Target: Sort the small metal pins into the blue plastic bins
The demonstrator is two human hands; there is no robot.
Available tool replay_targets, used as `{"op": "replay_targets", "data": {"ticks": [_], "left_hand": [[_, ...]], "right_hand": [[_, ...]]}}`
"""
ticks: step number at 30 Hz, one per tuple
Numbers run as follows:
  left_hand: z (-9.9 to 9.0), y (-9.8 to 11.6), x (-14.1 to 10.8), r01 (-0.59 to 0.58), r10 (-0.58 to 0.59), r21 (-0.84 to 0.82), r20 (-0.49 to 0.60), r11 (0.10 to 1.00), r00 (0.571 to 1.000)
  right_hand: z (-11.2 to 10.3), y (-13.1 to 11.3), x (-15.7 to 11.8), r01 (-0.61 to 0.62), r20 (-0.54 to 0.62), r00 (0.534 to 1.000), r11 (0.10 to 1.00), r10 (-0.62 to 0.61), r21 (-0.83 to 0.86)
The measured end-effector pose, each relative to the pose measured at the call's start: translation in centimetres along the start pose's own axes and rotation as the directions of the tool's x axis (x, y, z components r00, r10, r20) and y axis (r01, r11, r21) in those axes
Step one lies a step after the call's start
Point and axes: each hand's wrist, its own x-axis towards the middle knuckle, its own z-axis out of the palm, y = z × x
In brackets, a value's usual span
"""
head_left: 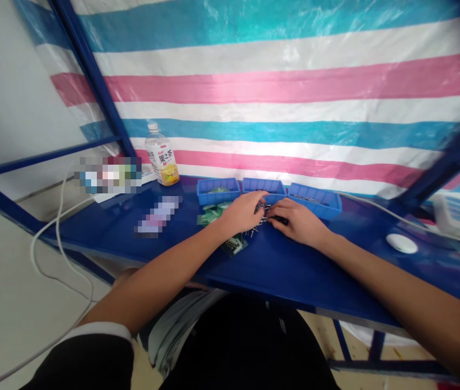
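Our left hand (244, 212), right hand (299, 222) | fingers (280, 209) half-curled at small metal pieces (253, 229) — we cannot tell any grip | we should handle these gently, low over counter (290, 276)

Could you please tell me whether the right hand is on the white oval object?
No, the right hand is at the small metal pieces, while the white oval object lies apart, farther right on the blue table.

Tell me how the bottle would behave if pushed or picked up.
The bottle stands tall and narrow, so a high push would probably tip it. Its clear walls look like plastic, so they may flex when squeezed.
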Motion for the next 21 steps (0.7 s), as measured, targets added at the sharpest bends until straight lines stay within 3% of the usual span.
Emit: {"op": "replay_targets", "data": {"ticks": [6,13,21], "left_hand": [[-0.20,0.35,0.05,-0.024,0.025,0.021,-0.010,0.999,1.000],[-0.35,0.38,0.35,-0.051,0.049,-0.030,-0.068,0.998,0.996],[-0.78,0.65,0.50,-0.050,0.035,-0.135,-0.114,0.990,0.993]], "right_hand": [[-0.17,-0.38,-0.08,-0.110,-0.110,0.987,0.993,0.113,0.032],[-0.55,-0.42,-0.11,-0.336,-0.287,0.886,0.931,0.364,0.143],[-0.56,-0.67,-0.35,-0.328,-0.253,0.895,0.926,0.367,0.187]]}}
